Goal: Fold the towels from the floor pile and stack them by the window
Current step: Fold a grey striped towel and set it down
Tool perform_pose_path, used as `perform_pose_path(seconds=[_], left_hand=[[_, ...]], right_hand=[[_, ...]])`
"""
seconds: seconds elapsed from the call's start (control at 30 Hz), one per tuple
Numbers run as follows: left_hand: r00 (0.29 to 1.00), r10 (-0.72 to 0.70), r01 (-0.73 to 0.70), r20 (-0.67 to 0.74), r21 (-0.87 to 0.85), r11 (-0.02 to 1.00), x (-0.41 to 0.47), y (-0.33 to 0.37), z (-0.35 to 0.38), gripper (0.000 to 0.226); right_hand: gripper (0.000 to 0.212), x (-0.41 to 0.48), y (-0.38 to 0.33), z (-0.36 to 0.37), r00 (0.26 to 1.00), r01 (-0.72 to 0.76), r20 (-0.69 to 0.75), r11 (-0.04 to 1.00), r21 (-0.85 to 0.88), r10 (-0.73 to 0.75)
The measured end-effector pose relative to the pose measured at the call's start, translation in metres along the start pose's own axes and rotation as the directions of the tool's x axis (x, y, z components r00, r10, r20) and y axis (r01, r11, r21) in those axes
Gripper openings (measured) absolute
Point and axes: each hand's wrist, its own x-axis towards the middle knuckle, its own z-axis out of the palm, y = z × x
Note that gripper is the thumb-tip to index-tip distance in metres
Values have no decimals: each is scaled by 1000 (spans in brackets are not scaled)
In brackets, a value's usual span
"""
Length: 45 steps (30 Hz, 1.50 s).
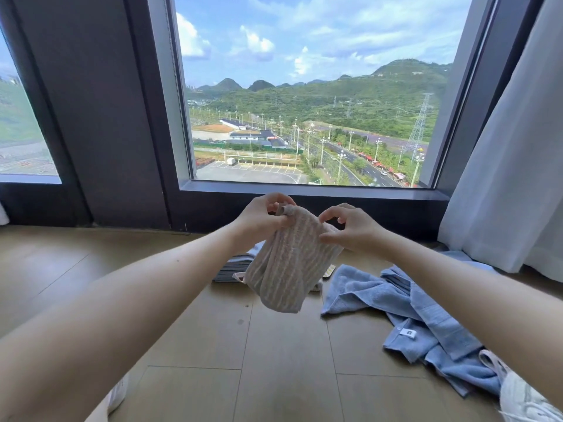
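**Step in hand (judged):** opening out one towel for its first fold. Not yet folded, not yet stacked.

**Work piece:** beige-and-grey striped ribbed towel (286, 269). Held in the air above the pale wooden plank floor (274, 360), in front of the dark window sill (304, 190). Hanging bunched and twisted, clear of the boards.

**Left hand (265, 219):** pinching the top corner of the towel between thumb and curled fingers. Narrow grip, closed on the cloth.

**Right hand (350, 229):** fingers curled, thumb laid at the towel's upper right edge, index arched above it. Cannot tell whether gripping the cloth or only touching it.

**Destination:** low stack of folded grey and blue towels (231, 266) on the floor just below the sill, partly hidden behind the held towel.

**Remaining supply:** crumpled pile of light blue terry towels (411, 303) on the floor to the right, near the white sheer curtain (502, 147).

**Next move (judged):**
1. Secure the second top corner with the right hand.
2. Draw the hands apart to spread the top edge flat.
3. Shake out the twist.
4. Bring corner to corner.

Avoid folding with the cloth bunched. Likely result: a lumpy fold and a leaning stack.
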Motion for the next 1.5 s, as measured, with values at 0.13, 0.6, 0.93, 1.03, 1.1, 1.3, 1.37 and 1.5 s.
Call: perform_pose_path(seconds=[0.13,0.6,0.93,1.03,1.1,1.3,1.37,1.5], left_hand=[[993,-24,34,116,-85,996,-3,2,-10,16],[998,-55,56,-31,52,997,-1,-6,-35,18],[984,45,42,-174,466,884,1,7,-41,19],[967,64,53,-248,438,897,-1,14,-50,20],[953,57,68,-296,396,916,0,14,-53,13],[958,-70,133,-277,213,968,9,9,-38,17],[954,-147,179,-262,104,978,17,4,-32,17],[954,-153,203,-258,178,963,42,-26,-18,10]], right_hand=[[11,-4,9,-6,996,-59,70,997,-55,63],[20,-7,19,-18,1000,2,-9,1000,19,-1],[7,-3,2,-39,966,79,-247,997,-10,-79],[6,-7,-16,-48,932,103,-343,994,-46,-112],[5,-6,-23,-52,923,97,-364,992,-85,-122],[9,5,-4,-45,971,-26,-221,960,280,90],[9,14,11,-35,974,-52,-198,957,287,113],[8,39,44,-18,959,-112,-217,949,295,181]])
